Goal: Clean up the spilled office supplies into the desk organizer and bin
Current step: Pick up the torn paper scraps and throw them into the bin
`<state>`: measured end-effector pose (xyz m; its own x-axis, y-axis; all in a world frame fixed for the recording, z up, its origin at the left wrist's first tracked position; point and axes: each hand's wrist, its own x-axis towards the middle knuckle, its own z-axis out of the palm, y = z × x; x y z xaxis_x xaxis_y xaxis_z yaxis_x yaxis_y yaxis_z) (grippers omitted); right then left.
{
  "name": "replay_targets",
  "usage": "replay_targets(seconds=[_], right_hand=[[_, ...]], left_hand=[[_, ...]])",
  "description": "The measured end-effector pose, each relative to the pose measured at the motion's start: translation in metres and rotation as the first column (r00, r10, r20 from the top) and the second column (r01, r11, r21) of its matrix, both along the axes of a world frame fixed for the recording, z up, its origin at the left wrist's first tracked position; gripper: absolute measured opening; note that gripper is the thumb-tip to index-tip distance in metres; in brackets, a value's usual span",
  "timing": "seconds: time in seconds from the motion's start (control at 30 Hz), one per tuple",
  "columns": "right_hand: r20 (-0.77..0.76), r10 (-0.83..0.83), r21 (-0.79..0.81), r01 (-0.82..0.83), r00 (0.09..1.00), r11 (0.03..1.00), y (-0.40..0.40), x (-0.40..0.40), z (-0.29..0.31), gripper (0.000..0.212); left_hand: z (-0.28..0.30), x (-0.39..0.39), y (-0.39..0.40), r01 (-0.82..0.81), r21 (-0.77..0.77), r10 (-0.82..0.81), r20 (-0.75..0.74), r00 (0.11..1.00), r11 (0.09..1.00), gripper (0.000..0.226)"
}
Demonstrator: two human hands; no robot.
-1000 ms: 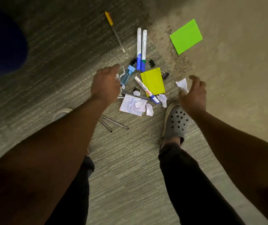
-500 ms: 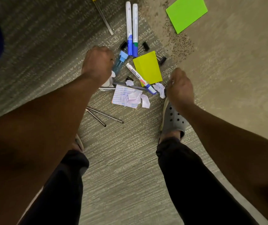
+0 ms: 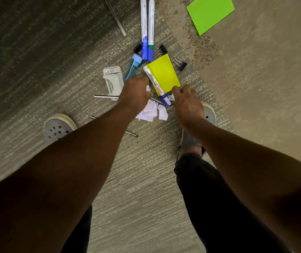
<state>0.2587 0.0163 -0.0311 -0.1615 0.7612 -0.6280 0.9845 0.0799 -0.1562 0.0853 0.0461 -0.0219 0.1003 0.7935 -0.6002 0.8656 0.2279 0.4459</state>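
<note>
1. I am bent over the pile on the carpet, and my left hand [image 3: 137,92] is down among the crumpled paper scraps [image 3: 153,111], knuckles up. Its fingers curl under out of sight, so I cannot tell whether they have closed on anything.
2. My right hand [image 3: 188,101] sits at the near corner of the yellow sticky pad [image 3: 164,75], fingers bent toward the scraps beside the whiteboard marker [image 3: 157,84]. I cannot tell whether it grips anything either.
3. To do this well, I judge I should gather the light scraps first, sweeping them together with both hands so none scatter, and keep clear of the marker lying across the pad's edge.
4. Neither the organizer nor the bin is in view, so everything still lies on the floor.
5. The spill: two capped markers [image 3: 147,30] side by side beyond the pad, black binder clips [image 3: 181,65] around it, a grey stapler remover [image 3: 113,79] to the left, thin metal refills [image 3: 106,96] near my left arm, and a green sticky pad [image 3: 209,13] well apart.
</note>
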Motion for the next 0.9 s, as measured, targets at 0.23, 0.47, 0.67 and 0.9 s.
replay_targets(seconds=[0.23,0.47,0.67,0.9], right_hand=[[-0.124,-0.21,0.025,0.215,0.97,0.976,-0.002,-0.004,0.001,0.032],[-0.182,-0.375,-0.075,0.368,0.909,0.927,-0.031,-0.008,0.021,0.026],[0.003,-0.393,-0.263,0.379,0.92,0.887,-0.058,-0.019,0.002,0.03],[-0.065,-0.377,-0.102,0.37,0.924,0.923,-0.055,-0.035,-0.011,0.038]], left_hand=[[-0.001,-0.001,0.004,-0.08,0.057,0.08,0.016,0.997,0.995,0.017],[0.021,-0.035,-0.025,-0.384,-0.172,0.402,0.085,0.912,0.907,0.017],[0.021,-0.017,-0.063,-0.245,-0.126,0.251,0.035,0.967,0.961,0.018],[-0.003,0.005,-0.066,-0.002,-0.11,-0.01,-0.107,0.994,0.994,0.028]])
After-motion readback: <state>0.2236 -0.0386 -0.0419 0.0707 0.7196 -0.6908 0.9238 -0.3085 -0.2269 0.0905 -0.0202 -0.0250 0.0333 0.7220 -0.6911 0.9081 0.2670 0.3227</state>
